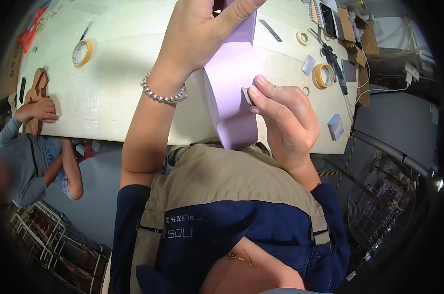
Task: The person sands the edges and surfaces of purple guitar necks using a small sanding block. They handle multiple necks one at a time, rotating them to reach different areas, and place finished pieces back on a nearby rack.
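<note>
Lilac, long and curved, a panel lies between the left hand, grasping its upper end apparently to steady it, and the right hand, pinching a small, flat grey sheet against its face, presumably for control.

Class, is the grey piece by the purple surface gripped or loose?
Gripped: the right hand pinches one end of the grey piece.

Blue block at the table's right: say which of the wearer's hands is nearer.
Right. The right hand is just left of the block; the left hand is farther off, up and left, holding the purple piece.
</note>
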